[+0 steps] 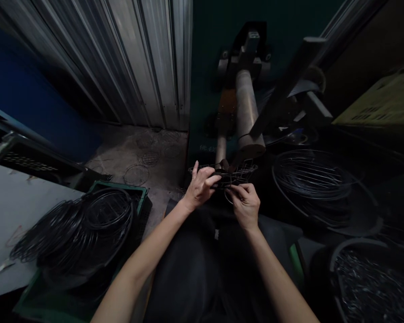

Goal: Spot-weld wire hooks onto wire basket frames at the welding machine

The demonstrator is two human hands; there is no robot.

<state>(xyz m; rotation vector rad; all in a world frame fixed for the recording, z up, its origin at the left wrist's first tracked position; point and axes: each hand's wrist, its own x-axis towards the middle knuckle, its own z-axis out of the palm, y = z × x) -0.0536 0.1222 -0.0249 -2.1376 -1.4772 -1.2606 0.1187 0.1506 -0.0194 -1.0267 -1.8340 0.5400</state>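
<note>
A round black wire rack (245,171) lies nearly level under the arms of a machine (247,107), a thick metal cylinder above and a thinner rod beside it. My left hand (201,186) grips the rack's near left rim, thumb and fingers closed on the wire and one finger raised. Close to the rack's front edge, my right hand (246,202) pinches a thin, curved piece of wire (228,196) against the rim. Exactly where that wire meets the rack is hidden by the fingers and the dimness.
At left, a green crate (143,194) holds a heap of round wire racks (107,208). A black tub (379,224) with more wire racks stands at right. Nearer, a bucket (335,264) contains small metal pieces (366,287). Loose wire rings (136,175) lie on the floor.
</note>
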